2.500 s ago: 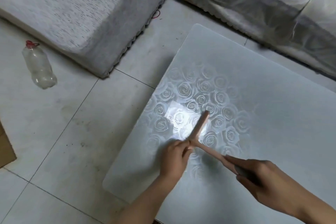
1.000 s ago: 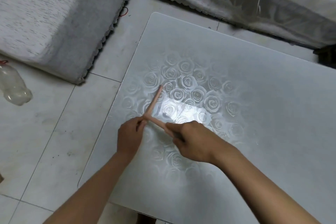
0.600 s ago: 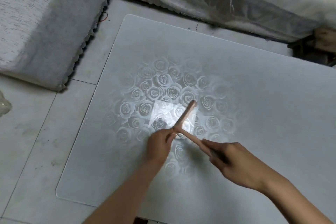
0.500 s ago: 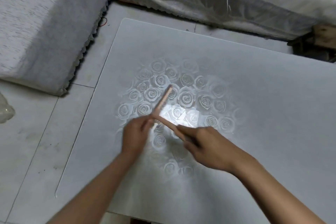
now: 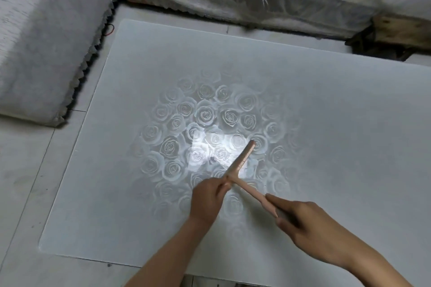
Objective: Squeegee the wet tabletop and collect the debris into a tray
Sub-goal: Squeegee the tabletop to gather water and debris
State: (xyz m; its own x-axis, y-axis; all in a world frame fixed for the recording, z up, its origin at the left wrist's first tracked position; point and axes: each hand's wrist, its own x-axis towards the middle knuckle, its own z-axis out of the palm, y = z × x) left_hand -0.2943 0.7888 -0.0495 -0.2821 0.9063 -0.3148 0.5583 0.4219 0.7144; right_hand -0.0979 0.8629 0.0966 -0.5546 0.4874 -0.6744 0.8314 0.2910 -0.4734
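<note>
Squeegee [image 5: 241, 161]: central on the desk [image 5: 338, 123], nearer its near edge. My left hand [image 5: 206, 200] pinches the blade end, right hand [image 5: 303, 223] grips the handle. Wiping under way, I judge; no tray visible.

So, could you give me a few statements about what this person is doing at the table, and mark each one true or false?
1. Both hands are on the squeegee. True: the left hand pinches the near end of the blade, and the right hand grips the handle.
2. The squeegee is blue. False: it is pink.
3. The tabletop has a rose pattern. True.
4. A tray stands on the tabletop. False: no tray is in view.
</note>
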